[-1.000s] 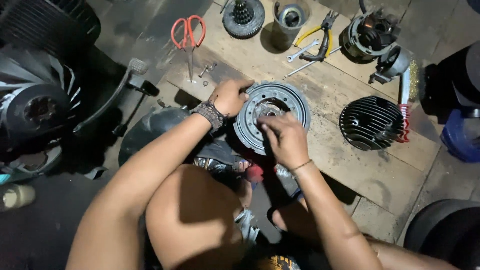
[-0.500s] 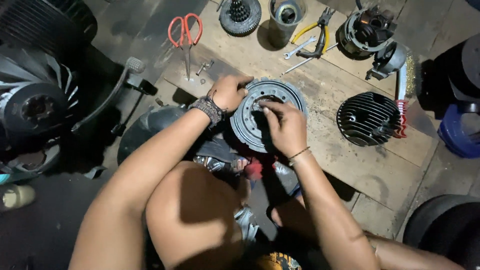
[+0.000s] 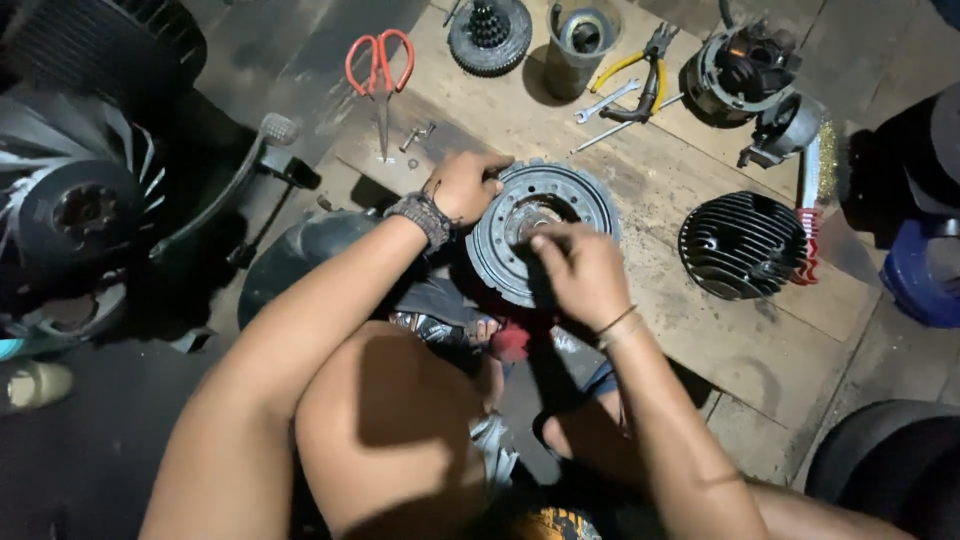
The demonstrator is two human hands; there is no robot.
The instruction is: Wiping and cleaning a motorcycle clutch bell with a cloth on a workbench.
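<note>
A person's left hand (image 3: 465,185) grips the rim of a round toothed metal drum (image 3: 540,232) lying on wooden boards (image 3: 700,330), while the right hand (image 3: 580,275) presses closed fingertips into its hub, beside red-handled scissors (image 3: 380,70).

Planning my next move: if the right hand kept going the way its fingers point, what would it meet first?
The right hand points up-left at the round metal drum; its fingertips already seem to touch the drum's hub, though depth is unclear.

Your right hand (image 3: 585,275) hides the round metal drum's (image 3: 540,235) near rim; whatever its fingertips pinch is too small to tell. The picture's edge cuts off the blue container (image 3: 925,275).
</note>
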